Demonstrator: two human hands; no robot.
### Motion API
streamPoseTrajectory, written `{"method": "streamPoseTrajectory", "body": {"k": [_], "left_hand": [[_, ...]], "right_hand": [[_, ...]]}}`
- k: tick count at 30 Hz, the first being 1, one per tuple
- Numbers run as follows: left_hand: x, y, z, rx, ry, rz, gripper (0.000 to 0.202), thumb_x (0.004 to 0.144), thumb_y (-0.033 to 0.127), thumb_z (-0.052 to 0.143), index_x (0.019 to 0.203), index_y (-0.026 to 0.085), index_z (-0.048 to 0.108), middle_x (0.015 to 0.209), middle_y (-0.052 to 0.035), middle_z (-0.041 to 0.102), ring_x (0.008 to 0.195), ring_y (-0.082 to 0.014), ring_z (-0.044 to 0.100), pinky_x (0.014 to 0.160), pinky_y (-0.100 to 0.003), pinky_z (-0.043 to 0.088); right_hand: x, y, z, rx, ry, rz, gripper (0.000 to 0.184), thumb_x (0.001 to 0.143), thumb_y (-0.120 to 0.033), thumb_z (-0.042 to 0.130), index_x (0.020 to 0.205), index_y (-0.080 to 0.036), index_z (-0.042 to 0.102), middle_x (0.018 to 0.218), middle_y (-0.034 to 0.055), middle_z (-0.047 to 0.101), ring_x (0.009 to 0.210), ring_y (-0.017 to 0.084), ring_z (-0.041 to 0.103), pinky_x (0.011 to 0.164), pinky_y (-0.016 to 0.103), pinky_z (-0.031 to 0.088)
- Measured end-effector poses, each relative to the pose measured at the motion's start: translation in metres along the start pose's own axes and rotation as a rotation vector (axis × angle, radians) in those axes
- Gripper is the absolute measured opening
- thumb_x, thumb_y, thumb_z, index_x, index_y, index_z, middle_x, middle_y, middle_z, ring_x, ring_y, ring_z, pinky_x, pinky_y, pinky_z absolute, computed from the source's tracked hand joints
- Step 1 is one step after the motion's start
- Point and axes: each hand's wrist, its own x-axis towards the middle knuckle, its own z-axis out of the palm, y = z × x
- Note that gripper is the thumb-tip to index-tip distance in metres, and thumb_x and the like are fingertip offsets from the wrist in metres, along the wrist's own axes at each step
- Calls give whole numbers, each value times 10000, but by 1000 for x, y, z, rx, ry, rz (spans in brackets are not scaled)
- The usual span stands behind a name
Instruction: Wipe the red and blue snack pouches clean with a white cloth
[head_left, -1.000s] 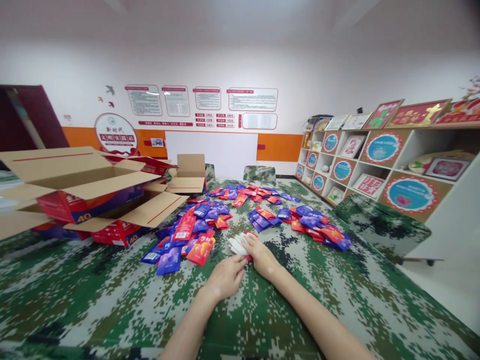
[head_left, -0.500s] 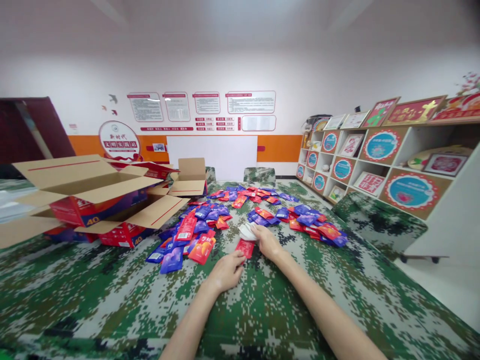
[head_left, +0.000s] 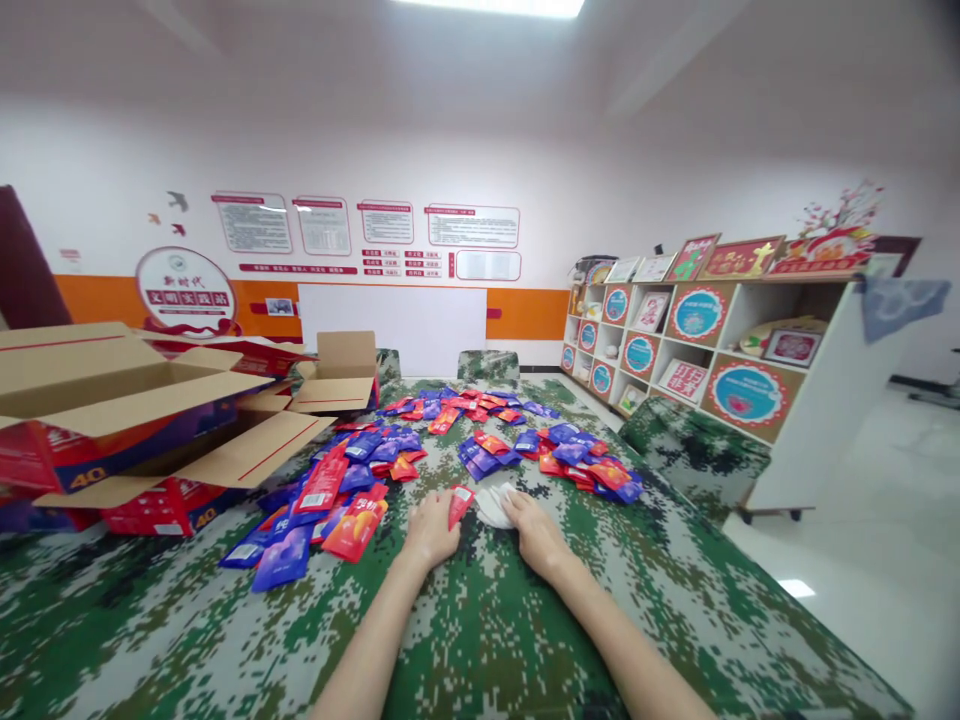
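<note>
Packets in red and purple cover much of the table (head_left: 495,650) before you, and one small red packet (head_left: 460,504) sits in your left hand (head_left: 433,530). Your fingers curl around it, and its end sticks out toward the far edge, about midway between the table's left and right edges. Your right hand (head_left: 531,528), just beside, pinches a white wad (head_left: 493,507) between thumb and fingers; whether it is cloth or paper, you cannot tell from here. Your two hands are near each other but apart.

Toward the left edge from your left hand lies the left pile (head_left: 324,484), its packets overlapping, with a purple packet (head_left: 282,556) closest to the near edge. A small cluster (head_left: 487,460) rests beyond your hands, and the right pile (head_left: 574,452) spreads toward the right edge. Another band of packets (head_left: 476,404) runs across near the far edge. Open cartons (head_left: 112,455) crowd the left edge, flaps spread, while a smaller carton (head_left: 337,365) stands open near the far left corner.
</note>
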Motion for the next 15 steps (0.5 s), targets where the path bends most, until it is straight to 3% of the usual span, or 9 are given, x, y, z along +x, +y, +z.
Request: {"method": "streamPoseTrajectory", "body": {"k": [4,9,12,15], "left_hand": [[5,-17,3,-20,-1,99,434,774,94,432,1182,229,487,1021,-75,548,967,-216,539,845,-299,383],[30,-30,10,-139,43,164,535,779,22,374,1253,245,483,1028,-56,580,985,-186,551,875,-276,393],[67,-8,10,-250,130,273,546,789,14,355,1278,228,472,1036,-57,581,1000,-179,540,893,-278,397],[123,38,11,-299,177,371,574,783,-4,353,1305,216,446,1083,-64,561,1044,-177,509,938,-286,372]], "right_hand": [[-10,13,-10,7,-58,-22,670,657,27,394,1306,-121,461,1370,131,431,1272,218,342,1063,368,275],[-21,24,-24,41,-82,-53,687,661,23,395,1325,-146,435,1385,121,413,1291,209,316,1078,378,245],[-24,26,-30,75,-85,-65,663,680,10,395,1319,-160,442,1376,112,427,1285,203,330,1082,373,239],[-27,31,-27,91,-67,-59,616,717,-24,402,1316,-165,446,1383,110,420,1291,212,323,1083,365,243]]}}
